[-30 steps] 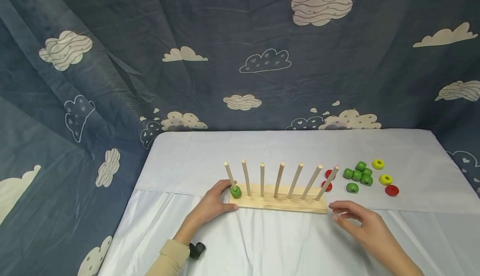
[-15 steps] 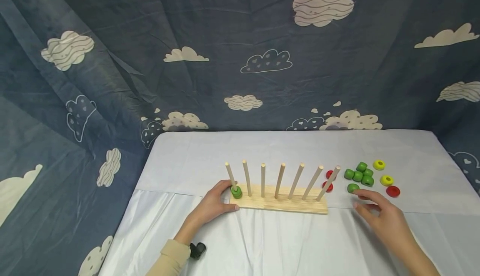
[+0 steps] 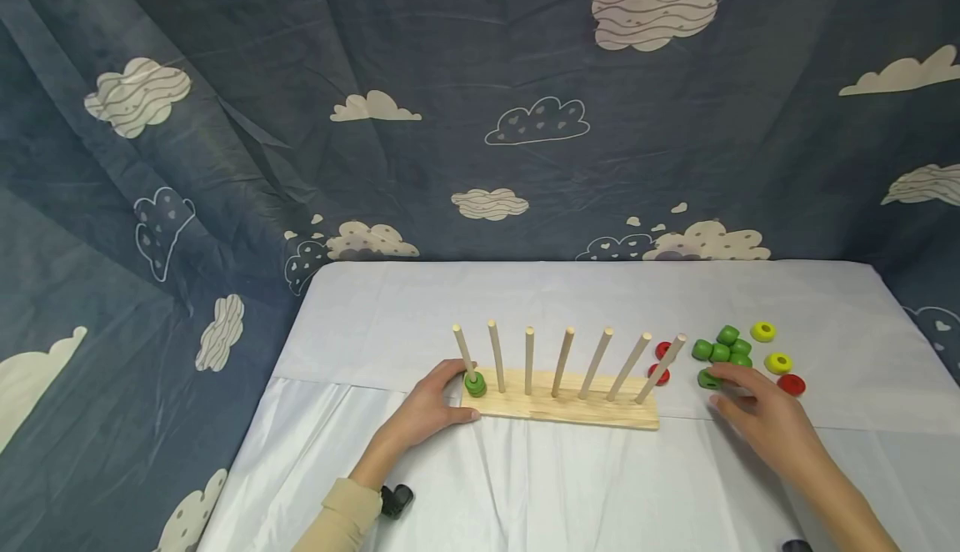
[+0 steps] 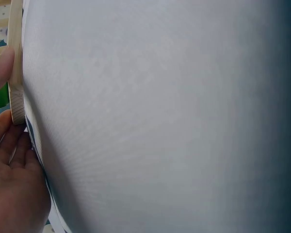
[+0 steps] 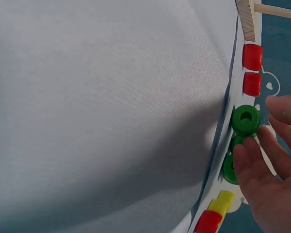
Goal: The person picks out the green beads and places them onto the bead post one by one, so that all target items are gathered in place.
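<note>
In the head view my left hand (image 3: 423, 408) grips the left end of a wooden peg board (image 3: 558, 406), thumb at its front edge and fingers behind. Upright pegs stand in a row along it; green beads (image 3: 476, 384) sit on the leftmost one. The left wrist view shows the thumb and fingertips around the board's end (image 4: 18, 104). My right hand (image 3: 768, 423) is at the nearest loose green bead (image 3: 707, 379), index fingertip right at it, thumb lower and apart. In the right wrist view the loosely bent fingers stand close by the green bead (image 5: 238, 127).
Behind the right hand lie several more green beads (image 3: 719, 353) in a cluster. Two yellow beads (image 3: 778, 363) and a red bead (image 3: 791, 384) are to their right. Two red beads (image 3: 659, 374) lie behind the board's right end. A dark cloud-patterned curtain (image 3: 420, 168) closes off the table's back.
My right hand has moved right and away from me, from the board's right end to the nearest loose green bead. My left hand stays on the board.
</note>
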`<state>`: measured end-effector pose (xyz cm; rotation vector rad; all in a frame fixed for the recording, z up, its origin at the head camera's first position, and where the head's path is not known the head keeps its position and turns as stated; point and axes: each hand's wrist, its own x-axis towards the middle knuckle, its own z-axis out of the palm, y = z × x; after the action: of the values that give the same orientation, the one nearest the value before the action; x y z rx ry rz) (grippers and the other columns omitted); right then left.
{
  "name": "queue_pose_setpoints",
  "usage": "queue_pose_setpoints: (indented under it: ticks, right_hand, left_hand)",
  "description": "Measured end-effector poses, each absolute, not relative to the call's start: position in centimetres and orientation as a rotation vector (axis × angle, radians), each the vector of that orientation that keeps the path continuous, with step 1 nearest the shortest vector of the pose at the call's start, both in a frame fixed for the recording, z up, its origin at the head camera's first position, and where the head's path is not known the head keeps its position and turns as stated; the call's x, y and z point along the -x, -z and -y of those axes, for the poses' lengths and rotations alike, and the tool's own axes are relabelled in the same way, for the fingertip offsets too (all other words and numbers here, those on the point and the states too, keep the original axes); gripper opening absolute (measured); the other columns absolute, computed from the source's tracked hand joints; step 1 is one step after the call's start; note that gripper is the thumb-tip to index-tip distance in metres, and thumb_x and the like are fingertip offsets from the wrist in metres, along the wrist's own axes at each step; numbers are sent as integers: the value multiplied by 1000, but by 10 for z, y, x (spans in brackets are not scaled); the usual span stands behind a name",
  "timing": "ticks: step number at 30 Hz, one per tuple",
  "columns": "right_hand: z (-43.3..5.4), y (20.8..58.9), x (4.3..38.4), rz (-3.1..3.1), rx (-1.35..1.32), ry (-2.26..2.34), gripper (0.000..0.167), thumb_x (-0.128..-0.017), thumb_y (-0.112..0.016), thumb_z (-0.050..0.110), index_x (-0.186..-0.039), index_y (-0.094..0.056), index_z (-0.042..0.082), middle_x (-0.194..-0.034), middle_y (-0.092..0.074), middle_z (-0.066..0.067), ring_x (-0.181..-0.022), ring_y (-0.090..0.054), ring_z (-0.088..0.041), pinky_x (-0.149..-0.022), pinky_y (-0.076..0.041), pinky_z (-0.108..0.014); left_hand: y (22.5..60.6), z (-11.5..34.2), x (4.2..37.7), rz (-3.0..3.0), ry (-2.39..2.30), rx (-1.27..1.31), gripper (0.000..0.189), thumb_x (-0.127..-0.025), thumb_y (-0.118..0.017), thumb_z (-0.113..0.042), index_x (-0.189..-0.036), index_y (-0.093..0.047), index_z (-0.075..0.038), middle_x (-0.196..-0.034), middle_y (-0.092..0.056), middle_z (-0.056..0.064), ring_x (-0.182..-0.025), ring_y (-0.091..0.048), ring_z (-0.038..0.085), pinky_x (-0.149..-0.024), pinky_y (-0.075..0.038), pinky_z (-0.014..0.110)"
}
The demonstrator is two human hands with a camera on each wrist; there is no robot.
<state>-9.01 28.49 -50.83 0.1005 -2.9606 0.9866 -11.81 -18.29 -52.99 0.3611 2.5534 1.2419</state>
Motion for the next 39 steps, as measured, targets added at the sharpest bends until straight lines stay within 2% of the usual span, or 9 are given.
queue_pose_setpoints:
  ticks: [7,14,20,31,39]
  right_hand:
    - [-285,515,99,2975,-64,-981,50,-81,-76,1,-129,-59,3,-127,-55,-25,-105,-58,-41,-80,-54,-56]
    - [-286,518,108,2982,-20,-964,47,-81,-76,1,-125,-61,1,-110,-60,-23,-90,-59,-36,-74,-56,-54]
    - [-286,520,108,2989,6,-951,46,-80,-78,1,-123,-61,-1,-98,-61,-18,-83,-58,-31,-71,-56,-51]
    - [-284,519,96,2991,45,-978,45,-82,-77,6,-123,-61,1,-102,-64,-20,-87,-62,-34,-70,-58,-47]
    - [-276,515,78,2955,61,-1071,44,-83,-75,5,-124,-61,0,-106,-67,-24,-89,-67,-37,-65,-59,-36]
  left_hand:
    - [530,182,119,-2559,-1237,-366,69,-79,-83,-30,-140,-51,-24,-144,-47,-6,-141,-34,20,-115,-27,46]
    - [529,183,119,-2560,-1235,-362,69,-79,-83,-29,-140,-51,-24,-144,-46,-7,-141,-34,21,-114,-28,46]
    - [529,182,120,-2560,-1226,-359,70,-79,-84,-28,-140,-51,-23,-144,-46,-6,-141,-34,21,-115,-27,46]
    - [531,182,120,-2559,-1225,-368,70,-79,-84,-29,-141,-51,-24,-144,-46,-9,-141,-33,18,-115,-27,44]
    - [532,183,120,-2552,-1233,-355,70,-79,-84,-28,-140,-51,-25,-144,-46,-9,-141,-33,18,-115,-28,45]
